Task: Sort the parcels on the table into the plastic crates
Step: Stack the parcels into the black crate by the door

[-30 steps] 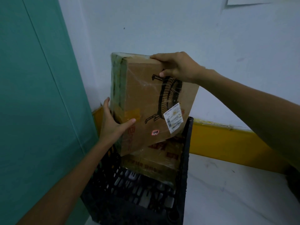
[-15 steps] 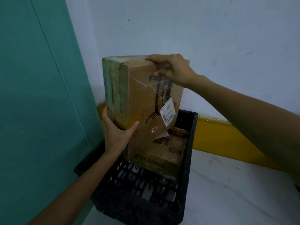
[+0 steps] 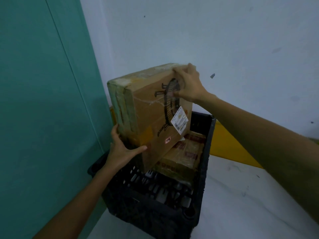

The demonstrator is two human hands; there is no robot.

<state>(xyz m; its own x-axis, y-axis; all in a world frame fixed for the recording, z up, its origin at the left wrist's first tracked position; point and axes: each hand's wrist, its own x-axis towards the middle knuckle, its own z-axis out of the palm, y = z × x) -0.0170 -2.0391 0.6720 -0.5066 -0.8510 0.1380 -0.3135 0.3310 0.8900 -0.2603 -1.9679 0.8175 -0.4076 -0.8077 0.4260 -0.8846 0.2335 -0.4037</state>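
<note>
A large brown cardboard parcel [image 3: 148,114] with a black fan drawing and a white label stands tilted, its lower corner inside the black plastic crate [image 3: 206,157]. My left hand [image 3: 121,150] grips its lower left corner, thumb on the front face. Up at the top right edge my right hand [image 3: 189,83] holds it, fingers curled over the edge. A flatter parcel [image 3: 183,157] with red print lies inside the crate, under the big one.
The crate sits on the pale floor [image 3: 250,195] in a corner, between a teal panel [image 3: 43,100] on the left and a white wall [image 3: 207,31] behind. A yellow skirting strip [image 3: 229,145] runs along the wall's base.
The big parcel has come down and tipped back, its lower corner now deeper in the crate. Both hands kept their hold and followed it.
</note>
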